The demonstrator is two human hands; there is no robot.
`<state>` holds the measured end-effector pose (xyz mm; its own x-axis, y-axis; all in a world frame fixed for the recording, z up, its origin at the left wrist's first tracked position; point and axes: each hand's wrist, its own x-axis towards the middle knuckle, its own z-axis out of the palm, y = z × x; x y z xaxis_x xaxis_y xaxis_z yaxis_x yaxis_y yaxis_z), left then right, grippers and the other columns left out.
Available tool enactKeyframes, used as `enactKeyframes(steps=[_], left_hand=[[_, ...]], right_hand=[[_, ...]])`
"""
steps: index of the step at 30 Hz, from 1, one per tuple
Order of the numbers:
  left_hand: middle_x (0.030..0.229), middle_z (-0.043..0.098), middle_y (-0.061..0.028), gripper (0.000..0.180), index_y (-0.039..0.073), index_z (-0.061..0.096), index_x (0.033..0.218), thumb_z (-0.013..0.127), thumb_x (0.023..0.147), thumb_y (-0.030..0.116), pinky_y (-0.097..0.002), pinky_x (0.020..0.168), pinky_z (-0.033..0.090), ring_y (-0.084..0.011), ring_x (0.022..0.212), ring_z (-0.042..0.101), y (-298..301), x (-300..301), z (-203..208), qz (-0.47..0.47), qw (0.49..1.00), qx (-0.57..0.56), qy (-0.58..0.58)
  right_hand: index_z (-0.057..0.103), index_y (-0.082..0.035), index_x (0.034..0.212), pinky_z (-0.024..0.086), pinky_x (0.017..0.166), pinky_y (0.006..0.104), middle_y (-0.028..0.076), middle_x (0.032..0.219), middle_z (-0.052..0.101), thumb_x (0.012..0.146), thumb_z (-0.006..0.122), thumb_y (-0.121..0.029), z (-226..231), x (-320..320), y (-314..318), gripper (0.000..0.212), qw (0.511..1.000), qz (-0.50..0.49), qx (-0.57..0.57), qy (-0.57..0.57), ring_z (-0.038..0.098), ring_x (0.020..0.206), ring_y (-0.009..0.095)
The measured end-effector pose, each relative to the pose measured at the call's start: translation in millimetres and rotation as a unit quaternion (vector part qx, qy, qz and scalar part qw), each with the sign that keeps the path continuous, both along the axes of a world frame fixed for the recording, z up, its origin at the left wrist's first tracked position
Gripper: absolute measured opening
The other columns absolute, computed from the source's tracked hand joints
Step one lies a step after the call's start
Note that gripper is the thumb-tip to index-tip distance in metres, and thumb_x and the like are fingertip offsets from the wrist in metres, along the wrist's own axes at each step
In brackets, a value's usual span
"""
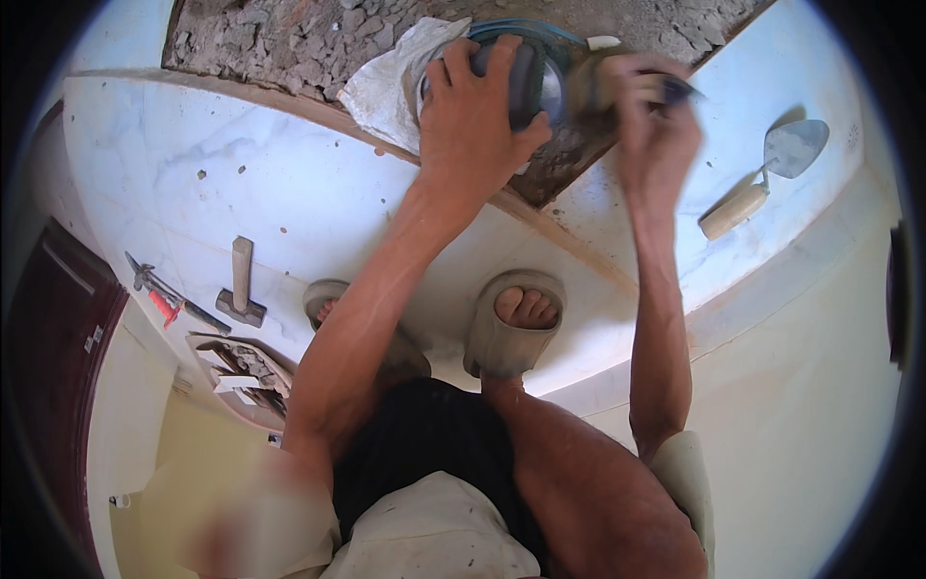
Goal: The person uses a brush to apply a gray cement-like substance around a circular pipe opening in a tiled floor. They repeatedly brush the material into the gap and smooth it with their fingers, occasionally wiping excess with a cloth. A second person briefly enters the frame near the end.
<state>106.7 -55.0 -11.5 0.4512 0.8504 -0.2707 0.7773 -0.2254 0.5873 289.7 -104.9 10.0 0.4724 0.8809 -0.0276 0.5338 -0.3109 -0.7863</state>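
Note:
My left hand (473,116) reaches over a dark rounded object (526,82) with a shiny, bluish rim, its fingers spread and curled around the top. A crumpled white plastic sheet (391,82) lies beneath and left of that object, and a thin blue band arcs behind it. My right hand (656,121) is smeared by motion just to the right. Its fingers close around a blurred tool with a dark end (681,90); a tan part of it seems to extend left, and its kind cannot be made out.
Grey rubble (280,43) fills a cut-out in the white marbled floor (193,145). A trowel (772,174) lies at right. At left are a hammer (241,285), red-handled pliers (166,299) and a container of debris (253,372). My sandalled feet stand close by.

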Motion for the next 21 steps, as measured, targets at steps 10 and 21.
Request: enactKeyframes(steps=[10,21], left_hand=[[0.14,0.049,-0.0253,0.081,0.016,0.053,0.153,0.086,0.082,0.037,-0.0557,0.101,0.054,-0.0476,0.126,0.051,-0.5,-0.9,-4.8,0.006,1.0,0.003,0.004],[0.138,0.049,-0.0252,0.082,0.015,0.054,0.152,0.087,0.08,0.036,-0.055,0.102,0.053,-0.0463,0.127,0.05,-2.3,0.9,-3.8,0.01,1.0,0.012,-0.007]], right_hand=[[0.077,-0.004,0.104,0.055,0.07,0.0306,0.005,0.087,0.077,0.102,0.078,-0.02,-4.0,2.9,-0.8,0.016,0.998,0.035,0.0,-0.048,0.068,0.075,0.013],[0.078,-0.012,0.117,0.059,0.084,0.0344,0.008,0.101,0.081,0.1,0.078,-0.017,10.0,41.9,37.6,0.018,0.982,0.183,-0.015,0.04,0.076,0.089,0.021]])
